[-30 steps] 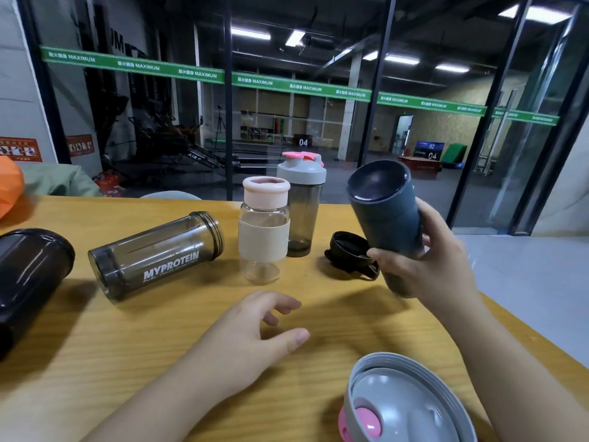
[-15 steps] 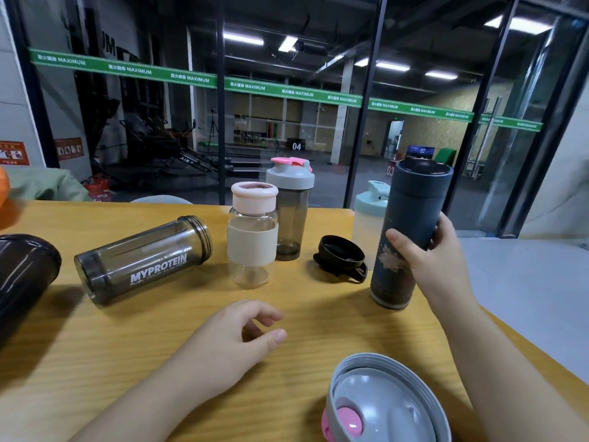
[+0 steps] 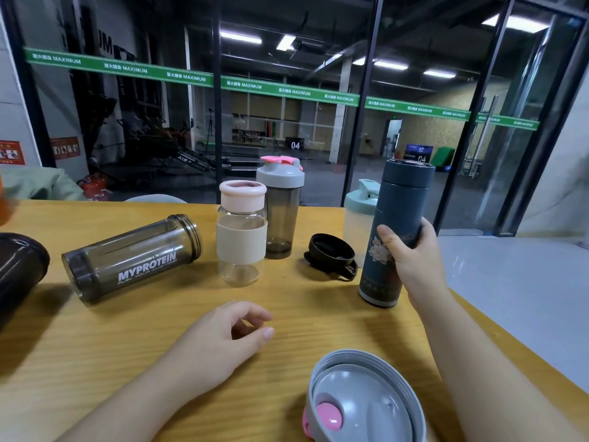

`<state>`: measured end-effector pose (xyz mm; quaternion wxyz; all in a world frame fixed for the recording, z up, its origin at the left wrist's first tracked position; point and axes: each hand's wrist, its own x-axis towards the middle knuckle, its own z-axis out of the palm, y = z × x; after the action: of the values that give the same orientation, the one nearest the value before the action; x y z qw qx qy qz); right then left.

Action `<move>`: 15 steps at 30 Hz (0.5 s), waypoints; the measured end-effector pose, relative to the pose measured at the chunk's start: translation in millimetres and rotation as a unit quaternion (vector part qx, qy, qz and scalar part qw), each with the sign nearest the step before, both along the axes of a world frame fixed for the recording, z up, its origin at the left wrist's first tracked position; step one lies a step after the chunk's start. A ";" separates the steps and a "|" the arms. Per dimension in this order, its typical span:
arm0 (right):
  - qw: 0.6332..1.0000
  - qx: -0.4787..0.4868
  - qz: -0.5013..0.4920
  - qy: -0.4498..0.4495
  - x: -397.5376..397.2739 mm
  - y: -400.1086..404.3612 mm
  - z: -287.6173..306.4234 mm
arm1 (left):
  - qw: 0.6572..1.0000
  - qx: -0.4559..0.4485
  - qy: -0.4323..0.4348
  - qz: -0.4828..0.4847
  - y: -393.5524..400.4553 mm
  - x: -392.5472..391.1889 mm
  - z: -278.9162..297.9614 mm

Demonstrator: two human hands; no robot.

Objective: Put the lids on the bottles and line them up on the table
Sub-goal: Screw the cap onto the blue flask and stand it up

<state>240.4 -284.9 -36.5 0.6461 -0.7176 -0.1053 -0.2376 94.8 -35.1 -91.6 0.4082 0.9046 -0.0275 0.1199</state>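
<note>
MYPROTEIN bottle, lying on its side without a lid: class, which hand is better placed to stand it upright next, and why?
Left. The left hand rests empty on the table, nearer the MYPROTEIN bottle. The right hand grips the dark blue flask on the far side.

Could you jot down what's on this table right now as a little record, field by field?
Surface: wooden table
Right hand: grips the dark blue flask, upright, lid on
Left hand: rests on the table, holds nothing
Lying down, no lid: MYPROTEIN bottle
Upright with lids: pink-capped glass bottle; grey shaker; pale green shaker, partly behind the flask
Loose lids: black lid; grey-and-pink lid, upside down
Left edge: dark container, only partly in view
</note>
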 end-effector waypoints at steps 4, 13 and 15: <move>1.000 -0.016 -0.008 -0.014 -4.4 3.0 0.4 | 1.000 -0.014 -0.009 0.012 -3.7 7.1 -2.9; 0.974 -0.102 -0.153 -0.136 -20.4 11.3 0.5 | 0.979 0.183 -0.095 0.006 -29.6 42.7 -2.5; 0.939 -0.126 -0.197 -0.251 -20.6 14.2 -2.2 | 0.966 0.233 -0.115 0.015 -37.7 52.1 -0.6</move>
<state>219.8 -270.6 -38.7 0.4435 -0.7166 -0.1493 -0.5172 146.9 -72.8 -92.2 0.1783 0.9552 -0.0876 0.2195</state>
